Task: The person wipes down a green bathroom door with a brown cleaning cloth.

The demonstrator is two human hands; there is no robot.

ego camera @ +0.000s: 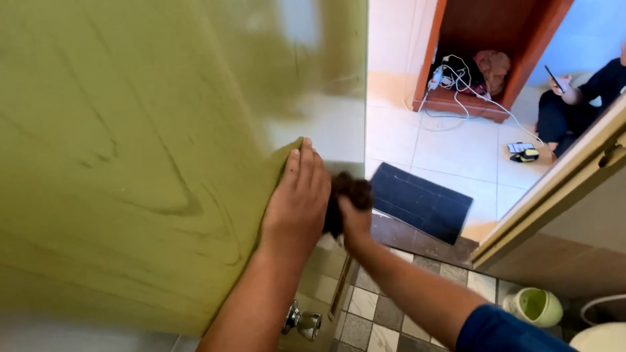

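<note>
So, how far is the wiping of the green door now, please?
The upper door shows faint wipe streaks, so it looks already gone over, though that is a guess. In hand: the left hand lies flat on the door near its edge, and the right hand presses a dark cloth against that edge. The lower part around the metal knob seems left.

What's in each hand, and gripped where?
Right hand: dark brown cloth, bunched in the grip against the green door's edge. Left hand: nothing held, palm flat on the door face.
</note>
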